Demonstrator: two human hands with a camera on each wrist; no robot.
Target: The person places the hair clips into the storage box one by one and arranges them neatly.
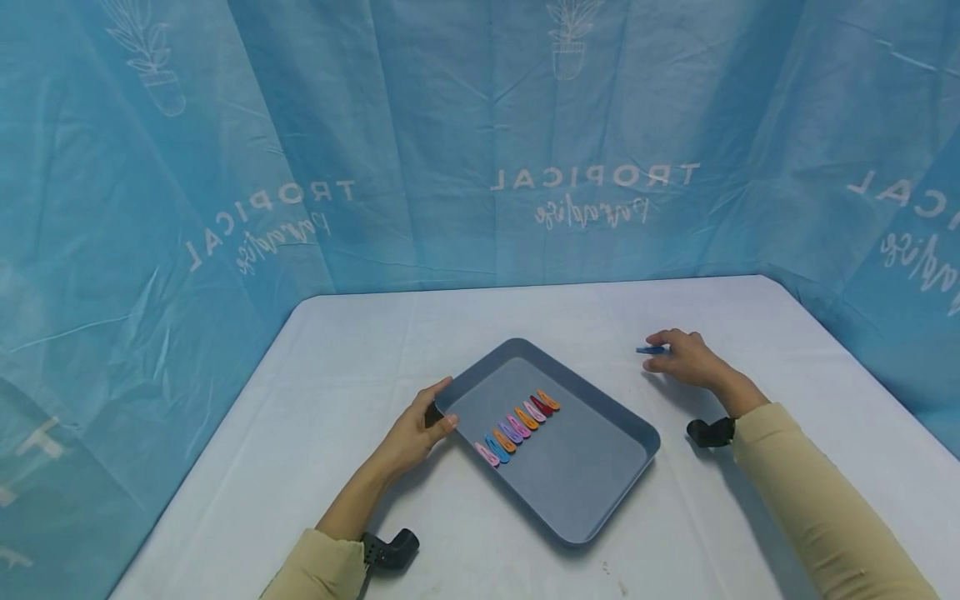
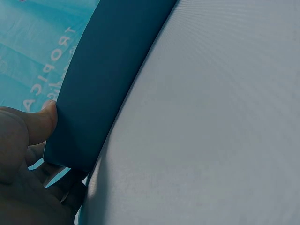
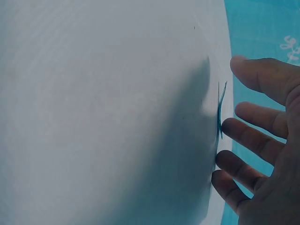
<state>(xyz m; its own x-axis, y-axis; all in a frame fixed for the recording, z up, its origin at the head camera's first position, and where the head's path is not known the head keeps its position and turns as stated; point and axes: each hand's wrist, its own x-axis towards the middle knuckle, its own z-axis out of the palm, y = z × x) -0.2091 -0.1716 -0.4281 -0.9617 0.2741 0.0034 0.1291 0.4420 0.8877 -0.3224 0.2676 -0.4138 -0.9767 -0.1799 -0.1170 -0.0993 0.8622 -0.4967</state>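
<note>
My left hand (image 1: 408, 433) grips the left corner of a grey-blue tray (image 1: 592, 467), thumb over the rim and the other fingers beneath. From the left wrist, the tray's side wall (image 2: 108, 70) shows between thumb and fingers. Inside the tray, several snap hair clips (image 1: 517, 425) in pink, blue, orange, purple and red lie in a slanted row. Over the table to the right, my right hand (image 1: 686, 358) is spread around a blue hair clip (image 1: 651, 350). Seen from the right wrist, the blue clip (image 3: 221, 112) lies by the fingertips, with thumb and fingers apart.
A white cloth covers the table (image 1: 360, 350). Blue curtains (image 1: 420, 150) with printed lettering hang behind the table and along both sides. Each wrist wears a black camera, one by the left sleeve (image 1: 393, 550) and one by the right sleeve (image 1: 708, 432).
</note>
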